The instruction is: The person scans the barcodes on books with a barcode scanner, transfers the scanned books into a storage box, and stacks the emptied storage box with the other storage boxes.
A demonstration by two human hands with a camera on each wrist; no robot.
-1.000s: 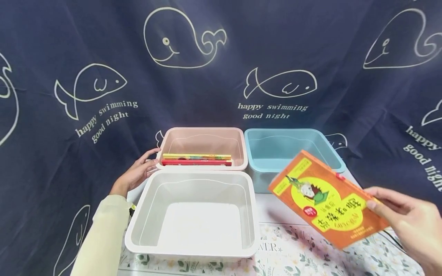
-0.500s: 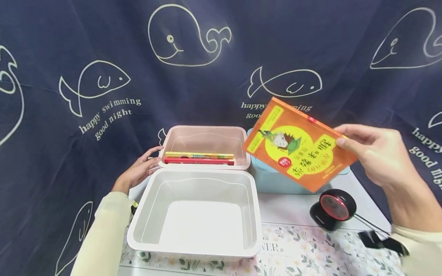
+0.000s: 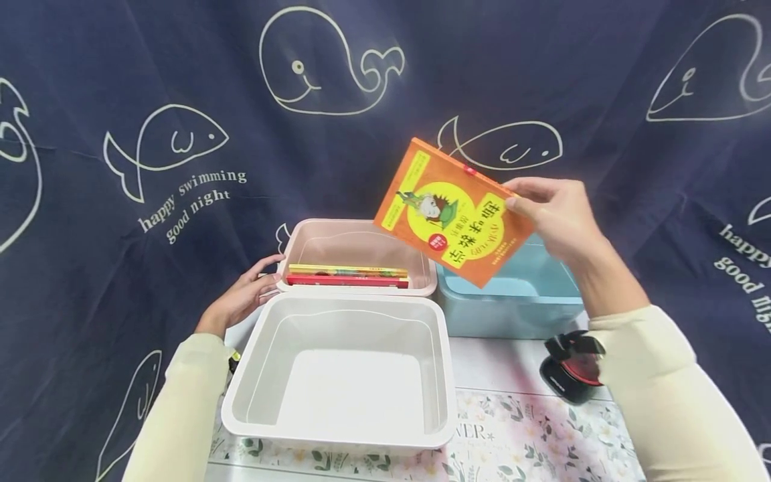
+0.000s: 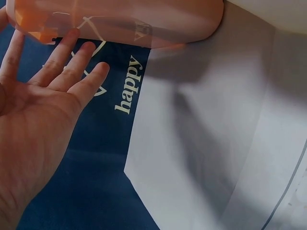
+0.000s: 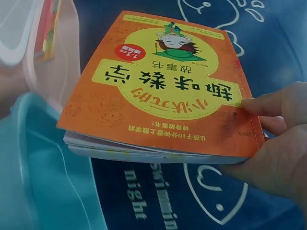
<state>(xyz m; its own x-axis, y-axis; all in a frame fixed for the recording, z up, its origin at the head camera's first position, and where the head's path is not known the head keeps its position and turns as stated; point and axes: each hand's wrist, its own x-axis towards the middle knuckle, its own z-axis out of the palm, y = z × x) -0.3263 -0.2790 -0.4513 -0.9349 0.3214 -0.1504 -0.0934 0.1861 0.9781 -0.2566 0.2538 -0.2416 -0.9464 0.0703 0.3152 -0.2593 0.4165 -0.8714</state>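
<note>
An orange book (image 3: 454, 214) with a yellow circle and a cartoon figure on its cover hangs tilted in the air. My right hand (image 3: 557, 214) pinches it near one corner, thumb on the cover; the right wrist view shows this grip on the book (image 5: 163, 91) closely. Below it lie the right part of the pink bin (image 3: 361, 231) and the left part of the blue bin (image 3: 512, 314). Two books (image 3: 347, 276), one yellow and one red by their edges, stand inside the pink bin. At that bin's left side rests my left hand (image 3: 243, 298), its fingers extended against the wall.
A white bin (image 3: 337, 435) stands in front of the pink one. A black round device (image 3: 569, 378) with a red face sits on the table at right, partly behind my sleeve. The table bears a flowered mat (image 3: 542, 428). Dark blue fabric (image 3: 361, 167) hangs behind.
My right hand has carried the orange book up and to the left, from the right side of the table to above the bins. My left hand has stayed at the pink bin.
</note>
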